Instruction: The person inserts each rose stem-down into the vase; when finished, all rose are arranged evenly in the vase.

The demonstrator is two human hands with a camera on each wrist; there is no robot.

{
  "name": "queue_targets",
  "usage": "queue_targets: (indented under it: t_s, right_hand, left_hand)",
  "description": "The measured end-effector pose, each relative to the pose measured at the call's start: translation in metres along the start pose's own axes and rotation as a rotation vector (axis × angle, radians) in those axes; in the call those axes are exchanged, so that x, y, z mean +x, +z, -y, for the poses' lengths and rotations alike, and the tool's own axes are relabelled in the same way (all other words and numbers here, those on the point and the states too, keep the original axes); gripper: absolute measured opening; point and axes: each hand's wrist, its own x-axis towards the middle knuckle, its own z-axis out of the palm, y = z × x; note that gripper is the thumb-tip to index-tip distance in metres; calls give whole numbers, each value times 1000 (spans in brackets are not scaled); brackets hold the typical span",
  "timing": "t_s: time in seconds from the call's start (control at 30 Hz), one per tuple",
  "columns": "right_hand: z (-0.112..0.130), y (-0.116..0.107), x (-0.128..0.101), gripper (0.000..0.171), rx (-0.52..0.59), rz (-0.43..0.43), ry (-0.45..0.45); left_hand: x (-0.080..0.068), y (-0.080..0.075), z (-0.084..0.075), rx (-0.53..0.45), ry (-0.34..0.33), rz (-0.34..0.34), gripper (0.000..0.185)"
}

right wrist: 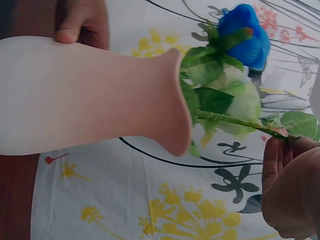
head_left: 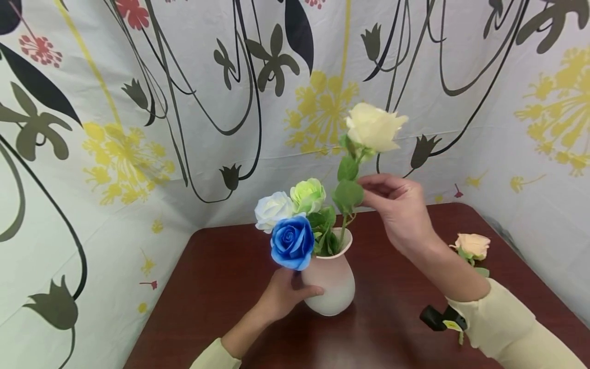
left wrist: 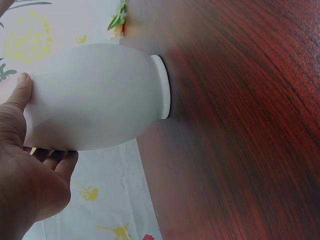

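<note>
A pale vase point(head_left: 329, 287) with a flared rim stands upright on the table. Curled around its left side, my left hand point(head_left: 282, 297) steadies it, thumb on the front; the left wrist view shows the fingers on the vase wall point(left wrist: 95, 97). My right hand point(head_left: 401, 210) pinches the stem point(right wrist: 235, 120) of a cream-white rose point(head_left: 374, 127) above the rim. That stem's lower part runs into the vase mouth; its end is hidden. A blue rose point(head_left: 292, 242), a pale blue-white rose point(head_left: 273, 211) and a light green rose point(head_left: 308, 196) lean left out of the vase.
A peach rose point(head_left: 473, 246) lies on the dark red wooden table point(head_left: 221, 287) at the right, partly behind my right forearm. A black wrist strap point(head_left: 435, 319) shows beside the right sleeve. Floral-patterned cloth point(head_left: 193, 128) hangs behind and at both sides.
</note>
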Motion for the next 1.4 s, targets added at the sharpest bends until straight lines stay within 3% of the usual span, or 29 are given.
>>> queue_targets:
  t_s: [0.33,0.83,0.97,1.13,1.4]
  right_hand:
    - [-18,3,-16,10,-463,186,-15]
    - [-22,8,-25,17,-714,466,75]
    - [-21,7,-25,16,-696,468,101]
    - [-22,6,-28,12,-588,384,117]
    - [-31,13,-29,16,-547,361,86]
  left_hand:
    - [0,0,-1,-9,-2,4,80]
    - [2,1,-1,2,15,-10,91]
    - [2,1,-2,4,6,-8,89]
    - [2,0,-3,9,-8,2,89]
    - [4,1,0,10,38,-25,90]
